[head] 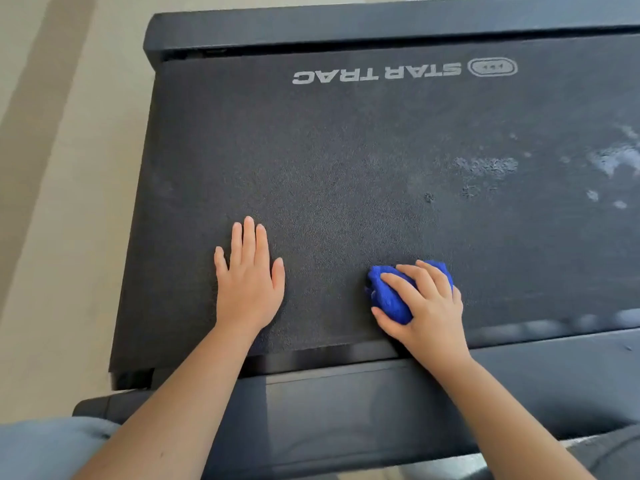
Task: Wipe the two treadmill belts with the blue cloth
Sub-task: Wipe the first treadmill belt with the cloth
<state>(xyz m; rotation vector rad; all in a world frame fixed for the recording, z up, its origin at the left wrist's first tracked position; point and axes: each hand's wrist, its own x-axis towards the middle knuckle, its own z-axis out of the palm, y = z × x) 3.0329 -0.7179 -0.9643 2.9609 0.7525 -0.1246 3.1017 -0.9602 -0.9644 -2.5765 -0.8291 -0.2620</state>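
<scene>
Blue cloth [388, 299] sat bunched under my right hand [429, 306], fingers curled over it, by the belt's [346, 150] near edge. My left hand [247, 285] lay flat, fingers straight, probably bracing me (pale smears [609, 161] lay far right).

Printed upside down near the far edge of the treadmill belt [346, 174]: a pale wordmark [377, 73], "STAR TRAC". Flanked on the right by an oval emblem [492, 67], inner marks perhaps letters, unreadable.

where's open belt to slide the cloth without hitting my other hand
Open: the wide belt between the hands and the logo, plus the gap between left hand and cloth. Crowded: the near edge by the right hand.
</scene>
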